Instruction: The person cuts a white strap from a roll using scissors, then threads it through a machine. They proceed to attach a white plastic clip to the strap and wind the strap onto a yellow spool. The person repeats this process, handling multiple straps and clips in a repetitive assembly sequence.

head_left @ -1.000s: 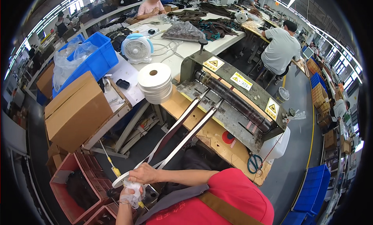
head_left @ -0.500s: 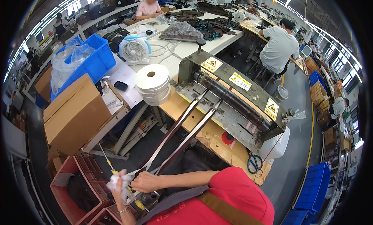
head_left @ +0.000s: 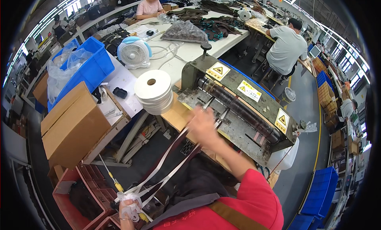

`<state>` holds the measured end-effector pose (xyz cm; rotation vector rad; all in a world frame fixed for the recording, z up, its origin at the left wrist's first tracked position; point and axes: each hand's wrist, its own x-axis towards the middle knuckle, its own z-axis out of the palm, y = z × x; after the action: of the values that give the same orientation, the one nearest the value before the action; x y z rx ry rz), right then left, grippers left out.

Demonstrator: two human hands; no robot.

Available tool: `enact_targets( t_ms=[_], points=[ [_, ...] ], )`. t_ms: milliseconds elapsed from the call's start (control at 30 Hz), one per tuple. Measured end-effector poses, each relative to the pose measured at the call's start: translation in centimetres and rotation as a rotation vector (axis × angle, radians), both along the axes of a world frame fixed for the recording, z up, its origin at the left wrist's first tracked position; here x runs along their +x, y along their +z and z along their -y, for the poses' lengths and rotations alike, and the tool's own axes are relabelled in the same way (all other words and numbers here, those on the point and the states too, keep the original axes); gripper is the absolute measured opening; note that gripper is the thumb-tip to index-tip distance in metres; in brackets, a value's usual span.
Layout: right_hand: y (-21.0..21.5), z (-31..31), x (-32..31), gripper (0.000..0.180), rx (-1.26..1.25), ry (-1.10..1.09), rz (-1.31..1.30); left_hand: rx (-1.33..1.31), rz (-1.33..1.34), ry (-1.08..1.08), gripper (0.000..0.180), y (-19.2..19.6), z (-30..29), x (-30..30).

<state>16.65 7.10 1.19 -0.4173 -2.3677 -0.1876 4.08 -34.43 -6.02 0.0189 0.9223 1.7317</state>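
My left hand (head_left: 127, 209) is closed around a bunched white, partly see-through material (head_left: 130, 199) at the lower left. Two long straps (head_left: 170, 175), white along one face and dark maroon along the other, stretch from there up to a roller machine (head_left: 234, 101). Their far ends go in beneath its dark roller. My right hand (head_left: 203, 126), smeared by motion, is over the straps close to the machine's front plate; whether its fingers grip them is unclear. Beside the left hand, a thin rod with yellow parts (head_left: 118, 186) slants past.
Left of the machine stand stacked white tape rolls (head_left: 152, 89), a small fan (head_left: 134, 53), a cardboard box (head_left: 75, 120) and a blue crate (head_left: 89, 65). Red bins (head_left: 75, 198) sit at the lower left. Two people work at tables farther off.
My right hand has left my left hand and swung up and away to the straps near the machine. The left hand stays low with the white bunch; the straps now hang slacker.
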Motion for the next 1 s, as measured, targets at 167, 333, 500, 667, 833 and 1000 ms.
enact_targets(
  t_ms=[167, 333, 500, 667, 833, 1000],
  points=[
    [-5.6, -20.4, 9.6, 0.024, -0.108, -0.550, 0.047, -0.058, 0.098, 0.134, 0.021, 0.4, -1.5, -0.8],
    [-5.7, -27.0, 11.2, 0.028, -0.427, -0.836, 0.228, -0.332, -0.209, 0.180, 0.020, 2.8, -0.6, -0.3],
    [-6.3, -29.4, 10.9, 0.027, -0.517, -0.941, 0.199, -0.568, -0.413, 0.245, 0.016, 3.5, 2.1, -0.6],
    [-6.9, -29.6, 11.1, 0.027, -0.547, -0.981, 0.145, -0.740, -0.596, 0.231, 0.014, 4.1, 6.1, -2.2],
    [-7.4, -29.4, 11.1, 0.027, -0.579, -0.995, 0.069, -0.785, -0.610, 0.381, 0.016, 6.1, 7.8, -2.2],
    [-6.7, -29.4, 10.9, 0.027, -0.644, -0.902, -0.147, -0.750, -0.622, 0.384, 0.026, 3.2, 10.4, -2.5]
  ],
)
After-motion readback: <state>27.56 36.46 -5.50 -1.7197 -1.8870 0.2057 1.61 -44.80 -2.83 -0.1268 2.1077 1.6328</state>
